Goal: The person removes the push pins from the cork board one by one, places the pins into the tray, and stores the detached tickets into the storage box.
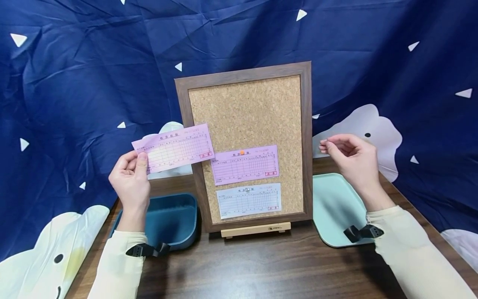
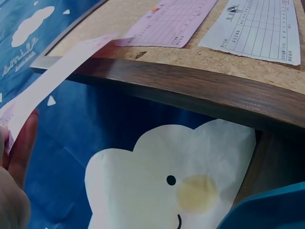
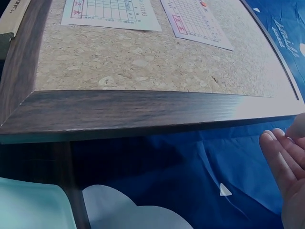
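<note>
My left hand [image 1: 130,178] pinches a pink receipt slip [image 1: 175,149] by its left end, thumb in front. The slip's right end overlaps the left frame of a corkboard [image 1: 246,112]. Another pink slip [image 1: 244,166] is on the cork under an orange pushpin [image 1: 242,152]. Below it is a pale blue slip [image 1: 249,203] with a whitish pushpin [image 1: 247,189] at its top. Right of the board my right hand [image 1: 352,160] is raised, thumb and index fingertips together. Whether something small sits between these fingertips cannot be made out.
A wooden stand [image 1: 255,229] props the board upright on a dark wood table [image 1: 239,270]. To the left is a deep blue tray [image 1: 192,220], to the right a mint green tray [image 1: 332,228]. Behind hangs a navy cloth [image 1: 239,33].
</note>
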### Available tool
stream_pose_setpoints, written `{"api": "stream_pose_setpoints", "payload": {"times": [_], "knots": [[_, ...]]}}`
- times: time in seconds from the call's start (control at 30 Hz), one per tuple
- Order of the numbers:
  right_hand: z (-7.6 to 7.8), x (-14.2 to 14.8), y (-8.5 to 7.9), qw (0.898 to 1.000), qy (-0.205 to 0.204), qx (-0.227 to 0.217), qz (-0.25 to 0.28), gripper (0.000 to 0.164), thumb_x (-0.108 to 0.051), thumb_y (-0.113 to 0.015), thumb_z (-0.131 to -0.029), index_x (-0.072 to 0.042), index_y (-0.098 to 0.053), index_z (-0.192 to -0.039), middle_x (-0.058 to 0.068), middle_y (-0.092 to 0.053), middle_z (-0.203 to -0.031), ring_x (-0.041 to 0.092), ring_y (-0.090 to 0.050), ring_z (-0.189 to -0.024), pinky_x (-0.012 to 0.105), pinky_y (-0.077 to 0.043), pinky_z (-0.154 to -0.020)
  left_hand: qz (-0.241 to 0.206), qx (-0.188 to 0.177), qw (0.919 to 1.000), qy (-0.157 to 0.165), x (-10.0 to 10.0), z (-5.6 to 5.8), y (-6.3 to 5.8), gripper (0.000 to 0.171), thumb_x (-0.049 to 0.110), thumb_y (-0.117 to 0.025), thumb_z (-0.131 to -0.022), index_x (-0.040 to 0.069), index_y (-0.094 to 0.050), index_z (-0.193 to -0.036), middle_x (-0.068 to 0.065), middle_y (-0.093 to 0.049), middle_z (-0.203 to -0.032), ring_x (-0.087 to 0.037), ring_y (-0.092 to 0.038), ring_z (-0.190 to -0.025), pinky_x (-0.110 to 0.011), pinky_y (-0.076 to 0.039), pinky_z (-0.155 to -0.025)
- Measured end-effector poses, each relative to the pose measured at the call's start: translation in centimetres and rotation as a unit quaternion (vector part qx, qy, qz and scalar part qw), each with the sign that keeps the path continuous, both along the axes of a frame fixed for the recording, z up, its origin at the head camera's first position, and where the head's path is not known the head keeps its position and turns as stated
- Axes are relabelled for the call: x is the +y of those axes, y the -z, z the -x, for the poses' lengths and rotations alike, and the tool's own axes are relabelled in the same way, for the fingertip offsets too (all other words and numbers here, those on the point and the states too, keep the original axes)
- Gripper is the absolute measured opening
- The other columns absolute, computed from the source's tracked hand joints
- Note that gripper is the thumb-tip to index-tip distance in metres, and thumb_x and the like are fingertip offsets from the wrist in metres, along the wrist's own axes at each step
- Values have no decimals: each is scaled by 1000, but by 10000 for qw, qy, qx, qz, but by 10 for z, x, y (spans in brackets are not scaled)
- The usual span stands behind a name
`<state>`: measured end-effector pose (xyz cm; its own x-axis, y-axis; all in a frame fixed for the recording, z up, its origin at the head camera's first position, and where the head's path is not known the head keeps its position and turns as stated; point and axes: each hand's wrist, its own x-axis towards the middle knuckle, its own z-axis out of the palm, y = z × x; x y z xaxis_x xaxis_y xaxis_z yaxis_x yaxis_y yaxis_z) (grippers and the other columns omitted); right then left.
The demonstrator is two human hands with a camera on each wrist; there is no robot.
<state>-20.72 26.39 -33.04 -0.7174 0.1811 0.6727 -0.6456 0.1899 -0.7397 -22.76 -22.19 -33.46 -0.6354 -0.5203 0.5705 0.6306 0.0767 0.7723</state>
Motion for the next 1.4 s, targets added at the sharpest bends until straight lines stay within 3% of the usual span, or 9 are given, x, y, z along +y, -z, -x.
{"api": "stream_pose_setpoints", "payload": {"times": [0.4,0.73,0.9,1.27,1.4], "knots": [[-2,8,8,9991,-64,-218,367,9,11,-73,-95,14,-72,-104,-2,-84,-91,6,-80,-78,18,-61,-76,-179,3,9998,-2,-7,-3,4,6,3,-74,-100,9,-78,-100,5,-80,-85,-4,-76,-74,-15,-60,-71],[-3,18,14,9984,-82,-147,533,10,15,-70,-95,17,-72,-104,-1,-83,-90,7,-80,-77,18,-62,-74,-195,-18,9998,-99,-9,-6,2,8,0,-75,-99,8,-77,-97,5,-79,-81,-3,-74,-70,-14,-58,-67],[-5,22,17,9965,-305,-201,745,8,17,-69,-94,17,-72,-102,1,-83,-90,8,-80,-76,20,-62,-74,-177,-77,9996,-182,-11,-8,3,8,0,-75,-98,7,-77,-97,6,-78,-79,-2,-72,-68,-13,-56,-65],[-11,31,25,9956,-522,-275,730,11,19,-68,-94,22,-68,-104,2,-84,-93,9,-81,-79,22,-62,-75,-130,-200,9987,-444,-19,-12,10,11,4,-77,-98,15,-77,-96,8,-78,-79,-1,-71,-68,-13,-56,-67],[-13,34,30,9960,-467,-308,696,12,19,-68,-94,23,-67,-105,2,-84,-92,9,-81,-78,21,-62,-75,-214,-126,9986,-466,-22,-12,13,10,2,-77,-97,12,-77,-96,7,-79,-80,-2,-72,-69,-13,-57,-69]]}}
